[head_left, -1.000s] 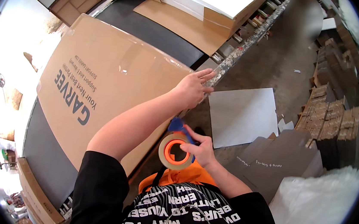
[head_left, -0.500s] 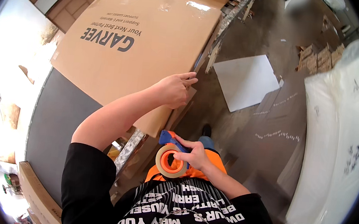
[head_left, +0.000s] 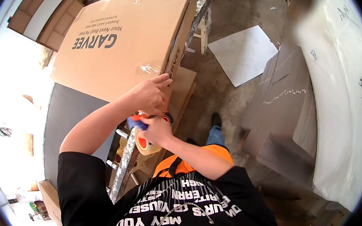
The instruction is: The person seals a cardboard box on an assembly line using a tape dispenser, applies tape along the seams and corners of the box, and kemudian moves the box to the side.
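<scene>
A large brown cardboard box [head_left: 127,34] lies flat on a work surface in front of me, dark print on its top. My left hand [head_left: 151,93] rests on its near right corner, index and middle fingers stretched over the edge, the other fingers partly bent. Just below it, my right hand [head_left: 158,131] grips a blue and orange tape dispenser [head_left: 137,123] close to the box's near end. The dispenser's tan tape roll [head_left: 147,150] hangs under that hand. Shiny clear tape [head_left: 150,68] shows on the box top near my left fingers.
A dark grey tabletop [head_left: 73,120] lies left of the box, with a metal-edged roller frame [head_left: 122,168] below. A white sheet [head_left: 242,55] lies on the floor to the right. Beyond it stand a stack wrapped in dark film [head_left: 284,101] and a white wrapped bundle [head_left: 345,85].
My right hand has brought the tape dispenser up and left from my waist to the box's near end. My left hand stays on the box edge as the view shifts.
</scene>
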Demonstrator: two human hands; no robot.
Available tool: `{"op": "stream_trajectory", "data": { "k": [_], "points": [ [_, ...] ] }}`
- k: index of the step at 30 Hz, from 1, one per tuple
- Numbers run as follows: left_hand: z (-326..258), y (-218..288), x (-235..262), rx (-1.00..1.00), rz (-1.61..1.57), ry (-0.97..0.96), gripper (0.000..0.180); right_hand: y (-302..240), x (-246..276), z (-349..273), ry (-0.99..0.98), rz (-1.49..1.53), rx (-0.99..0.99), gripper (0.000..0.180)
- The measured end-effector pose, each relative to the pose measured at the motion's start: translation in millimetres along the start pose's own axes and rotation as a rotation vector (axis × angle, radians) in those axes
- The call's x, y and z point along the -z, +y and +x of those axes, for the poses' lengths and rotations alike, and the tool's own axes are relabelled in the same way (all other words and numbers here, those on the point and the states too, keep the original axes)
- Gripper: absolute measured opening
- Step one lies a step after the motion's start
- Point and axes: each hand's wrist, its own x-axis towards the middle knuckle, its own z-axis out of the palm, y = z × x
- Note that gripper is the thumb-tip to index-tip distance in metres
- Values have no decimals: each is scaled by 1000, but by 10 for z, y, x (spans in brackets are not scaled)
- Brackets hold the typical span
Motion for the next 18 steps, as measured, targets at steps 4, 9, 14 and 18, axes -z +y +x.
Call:
{"op": "stream_trajectory", "data": {
  "k": [4,9,14,18],
  "points": [
    [-185,94,-38,57,-25,80,45,113,-631,353,79,-159,104,64],
    [-407,173,-497,235,43,282,90,953,123,-140,-326,118,-24,70],
    [-435,155,-449,244,-174,351,89,1465,872,-311,113,961,43,65],
    [-398,165,-527,225,-202,441,91,1162,967,158,153,1025,15,66]
  ]
}}
